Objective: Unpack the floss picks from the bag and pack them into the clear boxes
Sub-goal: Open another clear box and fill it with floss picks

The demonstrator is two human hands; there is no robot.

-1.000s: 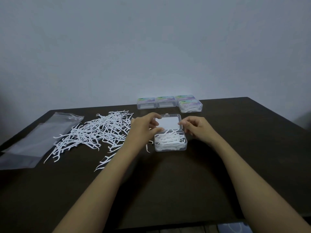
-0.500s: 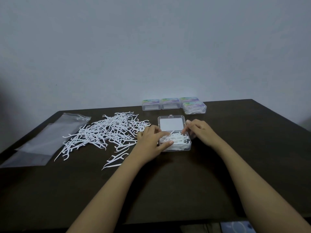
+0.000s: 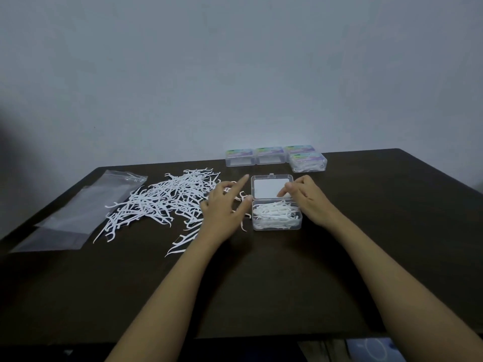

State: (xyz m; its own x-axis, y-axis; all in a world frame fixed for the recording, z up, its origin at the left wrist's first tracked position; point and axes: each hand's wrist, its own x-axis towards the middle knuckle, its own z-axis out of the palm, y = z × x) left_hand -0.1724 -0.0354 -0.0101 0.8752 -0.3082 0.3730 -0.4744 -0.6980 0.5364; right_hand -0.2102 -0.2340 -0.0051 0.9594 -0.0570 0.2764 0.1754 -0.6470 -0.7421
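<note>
An open clear box [image 3: 277, 225] sits mid-table, its tray full of white floss picks [image 3: 274, 214] and its lid [image 3: 269, 188] lying back flat. My left hand [image 3: 224, 207] hovers just left of the box with fingers spread, index finger pointing away and thumb tip at the box's left hinge corner. My right hand [image 3: 307, 198] is at the box's right side, with curled fingers and thumb pinching the lid's near right corner. A loose pile of floss picks [image 3: 167, 199] spreads to the left. The empty clear bag [image 3: 78, 212] lies flat at far left.
Several closed clear boxes with coloured labels [image 3: 269, 155] line the table's far edge; the right-hand one [image 3: 308, 163] holds picks. The dark table [image 3: 261, 283] reaches toward me. A grey wall stands behind it.
Both hands have lifted off the picks in the tray. My left hand drew back to the left and spread its fingers. My right hand shifted up onto the lid's corner.
</note>
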